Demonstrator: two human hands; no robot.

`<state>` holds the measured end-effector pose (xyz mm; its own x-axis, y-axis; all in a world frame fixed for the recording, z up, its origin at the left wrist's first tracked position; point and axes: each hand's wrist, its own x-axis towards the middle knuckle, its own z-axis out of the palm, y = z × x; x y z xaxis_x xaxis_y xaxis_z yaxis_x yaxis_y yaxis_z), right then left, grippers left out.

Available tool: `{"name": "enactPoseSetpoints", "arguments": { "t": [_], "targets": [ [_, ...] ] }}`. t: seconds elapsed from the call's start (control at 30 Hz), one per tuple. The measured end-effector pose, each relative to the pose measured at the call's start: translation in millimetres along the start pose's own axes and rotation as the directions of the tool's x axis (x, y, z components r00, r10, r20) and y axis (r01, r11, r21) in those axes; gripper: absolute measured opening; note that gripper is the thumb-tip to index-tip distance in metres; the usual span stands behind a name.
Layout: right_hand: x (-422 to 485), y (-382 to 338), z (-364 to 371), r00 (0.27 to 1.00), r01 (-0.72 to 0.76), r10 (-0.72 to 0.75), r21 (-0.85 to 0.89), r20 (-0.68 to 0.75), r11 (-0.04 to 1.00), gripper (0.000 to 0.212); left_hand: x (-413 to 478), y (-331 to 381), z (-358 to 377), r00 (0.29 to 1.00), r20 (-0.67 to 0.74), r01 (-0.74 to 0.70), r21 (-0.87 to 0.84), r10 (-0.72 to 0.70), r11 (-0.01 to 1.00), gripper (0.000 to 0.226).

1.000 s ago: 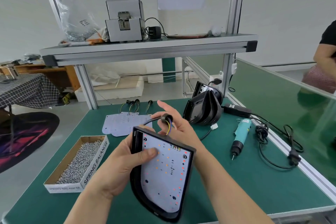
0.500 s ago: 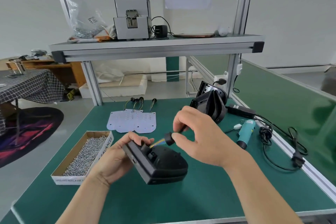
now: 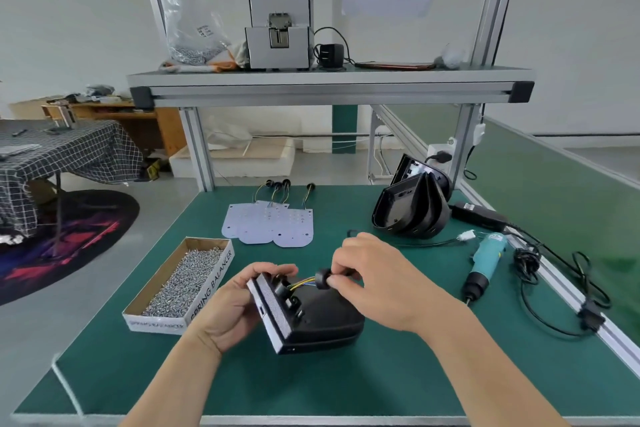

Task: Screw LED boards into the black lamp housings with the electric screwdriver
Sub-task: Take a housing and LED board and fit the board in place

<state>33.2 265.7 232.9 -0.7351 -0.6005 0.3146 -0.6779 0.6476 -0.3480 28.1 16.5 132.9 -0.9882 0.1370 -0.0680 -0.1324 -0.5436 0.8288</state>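
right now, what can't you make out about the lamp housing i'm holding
Head view:
Inside of the black lamp housing: its open face points away from the camera.
Cable just past the grommet: covered by the right hand.
Tip of the electric screwdriver: too small.

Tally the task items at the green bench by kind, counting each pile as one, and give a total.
Held lamp housing: 1
Stack of lamp housings: 1 (number inside unclear)
Pile of LED boards: 1
Screw box: 1
Electric screwdriver: 1
Total: 5
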Motion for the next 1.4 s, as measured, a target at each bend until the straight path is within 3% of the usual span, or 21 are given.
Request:
{"name": "enactPoseSetpoints", "arguments": {
  "t": [0.1,0.2,0.23,0.3,0.37,0.4,0.43,0.5,0.63,0.77,0.87,0.97,1.1,1.23,1.4],
  "targets": [
    [2.8,-1.5,8.8,0.987,-0.096,0.095,-0.005,-0.131,0.995,0.021,-2.0,9.4,-1.4,0.987,-0.149,-0.062,0.026,0.065,0.998,0.06],
    [5.8,-2.8,16.1,0.984,-0.126,0.128,0.029,-0.12,0.992,0.023,-11.7,26.0,13.2,0.924,-0.217,-0.253,0.274,0.316,0.928,0.052],
    [7.1,-3.6,18.1,0.987,-0.125,0.127,0.025,-0.103,0.992,0.025,-17.3,32.1,21.5,0.902,-0.144,-0.308,0.444,0.406,0.841,0.052],
    [10.1,-5.4,22.3,0.991,-0.115,0.113,-0.025,-0.07,0.993,0.029,-29.4,43.3,43.1,0.888,0.131,-0.361,0.793,0.441,0.491,0.057],
    [12.7,-9.2,24.9,0.994,-0.102,0.098,-0.085,-0.049,0.991,0.029,-35.5,43.7,63.8,0.878,0.356,-0.407,0.907,0.321,0.11,0.066],
    [13.9,-11.3,25.7,0.995,-0.095,0.091,-0.094,-0.046,0.991,0.026,-36.1,39.5,72.9,0.869,0.417,-0.43,0.903,0.268,-0.011,0.07],
    [14.9,-13.3,26.5,0.995,-0.09,0.086,-0.096,-0.048,0.991,0.024,-35.1,33.6,79.4,0.866,0.442,-0.434,0.896,0.234,-0.09,0.071],
    [16.6,-16.8,26.9,0.996,-0.08,0.077,-0.089,-0.045,0.993,0.021,-31.5,22.7,85.4,0.879,0.407,-0.384,0.913,0.246,-0.14,0.068],
    [16.7,-18.8,27.0,0.998,-0.06,0.059,-0.068,-0.008,0.996,0.02,-23.0,9.4,75.0,0.906,0.315,-0.255,0.939,0.284,-0.229,0.026],
    [13.5,-23.7,31.2,0.999,-0.044,0.041,-0.117,-0.025,0.992,0.021,-19.7,-10.5,56.0,0.929,0.244,-0.172,0.951,0.278,-0.257,0.027],
    [10.6,-31.3,34.8,0.999,-0.016,0.01,-0.152,-0.041,0.988,0.025,-20.9,-19.3,48.2,0.967,0.111,-0.079,0.986,0.228,-0.146,0.042],
    [8.3,-38.3,32.9,0.998,0.008,-0.019,-0.177,-0.059,0.984,0.026,-24.3,-25.5,41.6,0.982,0.014,-0.008,0.999,0.189,-0.034,0.028],
    [4.4,-46.1,23.8,0.991,0.028,-0.055,-0.212,-0.119,0.977,0.027,-26.8,-24.2,38.3,0.97,0.108,-0.139,0.981,0.219,0.132,0.016],
    [1.2,-43.2,16.1,0.979,-0.004,-0.034,-0.187,-0.202,0.982,0.026,-26.3,-15.8,48.3,0.97,0.052,-0.146,0.905,0.237,0.4,0.023],
    [-5.2,-25.8,-0.7,0.938,-0.124,0.108,-0.029,-0.33,0.992,0.023,-20.4,-4.5,60.1,0.913,0.036,-0.205,0.901,0.407,0.382,0.017]
  ]
}}
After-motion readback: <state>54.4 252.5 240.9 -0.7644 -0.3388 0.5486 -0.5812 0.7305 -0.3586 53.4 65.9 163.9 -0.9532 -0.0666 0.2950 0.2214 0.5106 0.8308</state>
